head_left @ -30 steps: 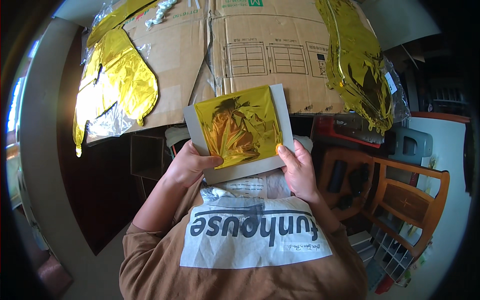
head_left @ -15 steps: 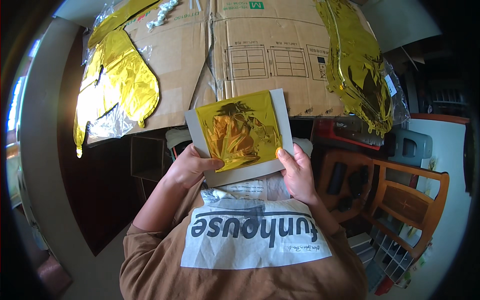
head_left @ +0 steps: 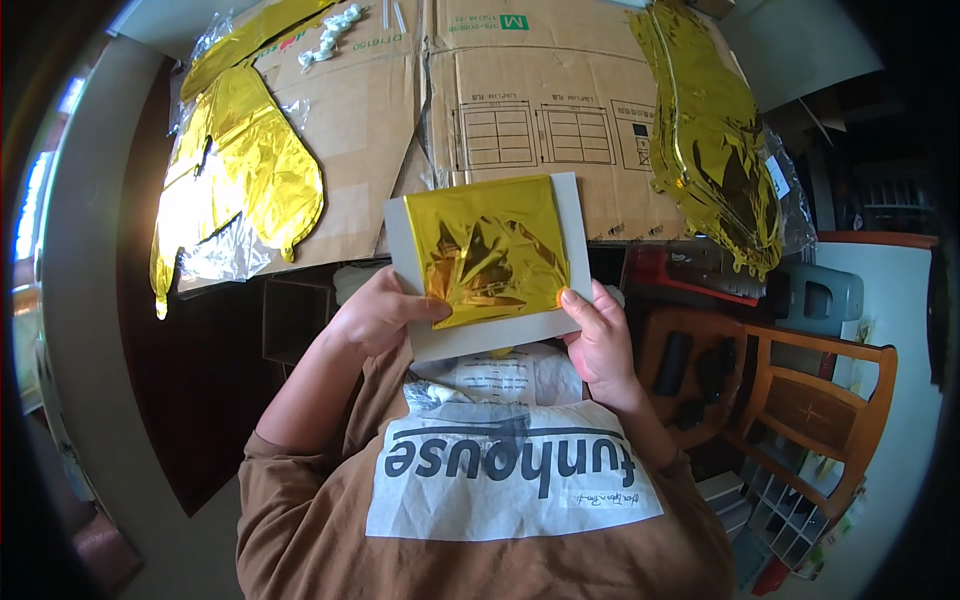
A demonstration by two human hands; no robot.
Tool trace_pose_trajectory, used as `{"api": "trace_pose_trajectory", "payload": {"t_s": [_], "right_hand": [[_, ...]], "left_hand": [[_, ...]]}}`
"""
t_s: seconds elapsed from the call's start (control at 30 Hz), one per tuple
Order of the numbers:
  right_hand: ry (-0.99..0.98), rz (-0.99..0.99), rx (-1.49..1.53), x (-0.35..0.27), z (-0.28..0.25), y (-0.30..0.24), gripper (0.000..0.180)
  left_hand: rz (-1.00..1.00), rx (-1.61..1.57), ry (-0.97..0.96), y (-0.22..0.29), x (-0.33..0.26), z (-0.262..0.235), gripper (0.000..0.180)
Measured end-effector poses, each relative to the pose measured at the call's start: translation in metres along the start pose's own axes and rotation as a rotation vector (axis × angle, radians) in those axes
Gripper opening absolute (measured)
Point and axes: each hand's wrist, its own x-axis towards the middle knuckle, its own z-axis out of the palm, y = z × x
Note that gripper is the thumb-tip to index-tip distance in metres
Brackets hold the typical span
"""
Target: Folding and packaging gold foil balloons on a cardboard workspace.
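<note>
Between my two hands I hold a pale grey card [head_left: 405,262] with a folded gold foil balloon [head_left: 490,245] lying flat on its upper face. My left hand [head_left: 385,312] grips the lower left edge, its thumb pressed on the foil. At the lower right corner, my right hand [head_left: 603,335] pinches card and foil with thumb on top. The fingers under the card are hidden. Both hands are in front of my chest, at the near edge of a cardboard sheet [head_left: 370,120].
Flat gold foil balloons lie at the cardboard's left [head_left: 245,160] and right [head_left: 705,140], with clear plastic wrapping beside them. A white twisted bundle [head_left: 332,38] sits at the far left. On the right stand a wooden chair [head_left: 820,400] and a grey plastic stool [head_left: 820,295].
The card with the foil has turned slightly and shifted a little to the right and away from me. Both hands keep their hold, and the foil's creases look different.
</note>
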Motion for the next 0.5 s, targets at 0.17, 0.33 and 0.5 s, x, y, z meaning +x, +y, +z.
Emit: {"api": "trace_pose_trajectory", "payload": {"t_s": [0.17,0.33,0.5], "right_hand": [[0.087,-0.061,-0.09,0.012,0.003,-0.016,0.014],[0.109,-0.118,-0.166,0.02,0.0,-0.019,0.016],[0.149,-0.153,-0.121,0.022,0.012,-0.016,0.019]], "left_hand": [[-0.069,0.193,0.069,0.02,0.008,0.008,0.029],[0.448,1.559,0.438,0.078,-0.02,0.027,0.033],[0.996,1.611,0.485,0.082,0.017,0.073,0.051]]}}
